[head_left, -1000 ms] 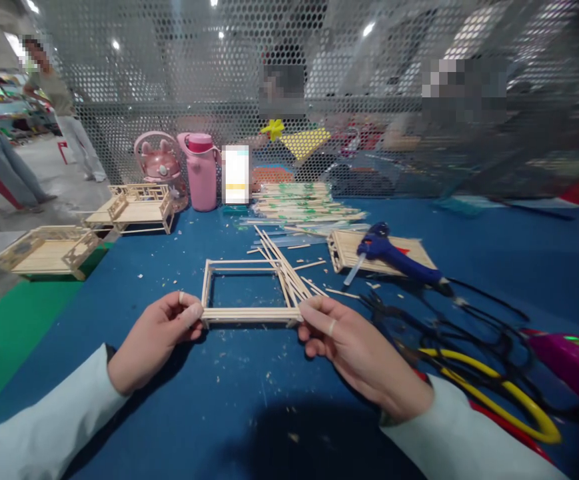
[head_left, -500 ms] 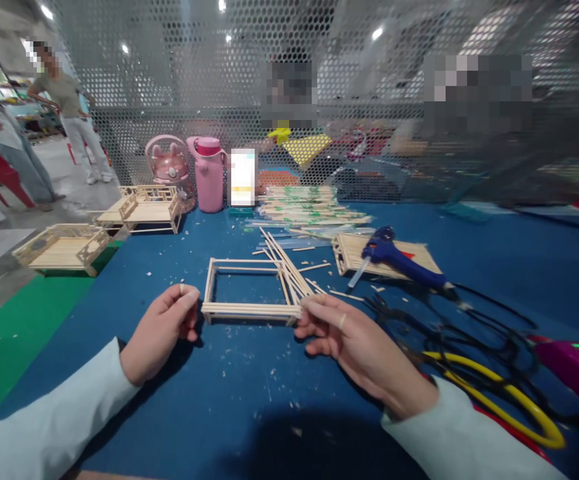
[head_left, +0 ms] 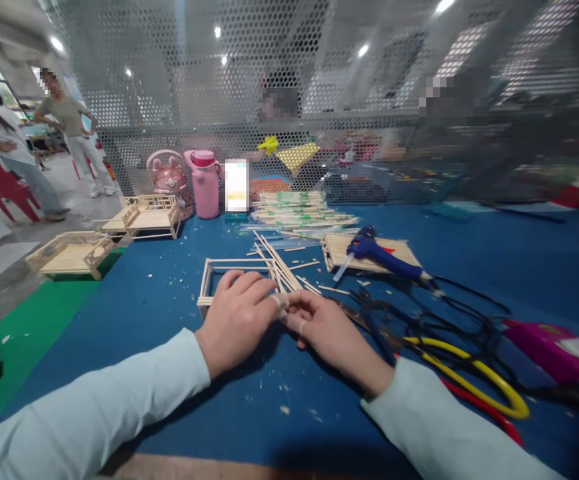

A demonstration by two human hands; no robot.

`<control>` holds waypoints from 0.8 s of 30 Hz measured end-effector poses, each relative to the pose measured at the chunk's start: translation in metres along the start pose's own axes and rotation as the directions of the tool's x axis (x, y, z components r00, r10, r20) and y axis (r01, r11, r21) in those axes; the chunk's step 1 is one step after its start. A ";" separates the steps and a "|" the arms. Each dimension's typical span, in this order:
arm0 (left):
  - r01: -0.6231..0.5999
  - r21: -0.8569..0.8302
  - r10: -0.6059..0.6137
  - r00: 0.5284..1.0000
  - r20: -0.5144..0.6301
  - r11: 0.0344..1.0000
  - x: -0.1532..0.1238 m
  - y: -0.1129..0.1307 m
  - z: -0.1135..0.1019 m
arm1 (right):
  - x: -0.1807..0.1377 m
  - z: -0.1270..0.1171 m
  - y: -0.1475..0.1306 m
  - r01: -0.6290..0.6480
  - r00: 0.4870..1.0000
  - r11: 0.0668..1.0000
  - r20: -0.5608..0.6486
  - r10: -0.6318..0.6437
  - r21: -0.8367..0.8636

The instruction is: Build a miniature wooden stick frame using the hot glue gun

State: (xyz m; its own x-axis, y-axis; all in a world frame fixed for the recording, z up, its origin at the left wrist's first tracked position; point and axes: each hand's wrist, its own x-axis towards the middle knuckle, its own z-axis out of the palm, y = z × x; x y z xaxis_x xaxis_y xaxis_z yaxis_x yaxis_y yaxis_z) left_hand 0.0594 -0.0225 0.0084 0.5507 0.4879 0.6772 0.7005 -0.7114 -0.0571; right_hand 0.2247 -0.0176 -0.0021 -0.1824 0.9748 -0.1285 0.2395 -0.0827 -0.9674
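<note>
A rectangular frame of thin wooden sticks [head_left: 238,261] stands on the blue table, its front right part covered by my hands. My left hand [head_left: 242,317] reaches across the front rail, fingers bent, with thumb and index at the right front corner. Against those fingertips, my right hand [head_left: 326,330] pinches at the same corner. The hands hide the corner itself and anything small between the fingertips. Just behind my right hand lie several loose sticks [head_left: 280,265], fanned out and touching or close to the frame's right side.
A blue glue gun [head_left: 386,257] rests on a stick-built panel [head_left: 336,250]. Yellow-handled pliers [head_left: 469,367] and black cables lie at right. Bagged sticks [head_left: 292,210], a pink bottle [head_left: 206,187] and a lit phone [head_left: 237,187] stand behind. Small wooden furniture models [head_left: 72,257] sit left; people stand beyond.
My left hand has moved right from the frame's left side, over its front rail, to meet my right hand at the corner. The view has shifted slightly.
</note>
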 end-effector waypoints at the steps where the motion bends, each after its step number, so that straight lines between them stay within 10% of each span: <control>1: 0.002 0.001 -0.002 1.000 0.000 1.000 0.000 -0.001 0.004 | 0.000 0.000 0.000 0.008 1.000 1.000 0.001 -0.008 -0.004; 24: 0.133 -0.225 -0.119 0.990 0.075 0.965 -0.004 -0.002 0.014 | 0.001 0.000 0.004 0.063 0.998 0.998 -0.008 -0.064 -0.030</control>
State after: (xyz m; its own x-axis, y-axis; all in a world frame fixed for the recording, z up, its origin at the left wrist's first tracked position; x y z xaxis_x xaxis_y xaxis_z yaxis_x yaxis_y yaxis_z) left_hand 0.0619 -0.0155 -0.0049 0.4959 0.6060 0.6220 0.6477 -0.7352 0.1999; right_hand 0.2251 -0.0166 -0.0060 -0.1893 0.9798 -0.0648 0.2561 -0.0145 -0.9665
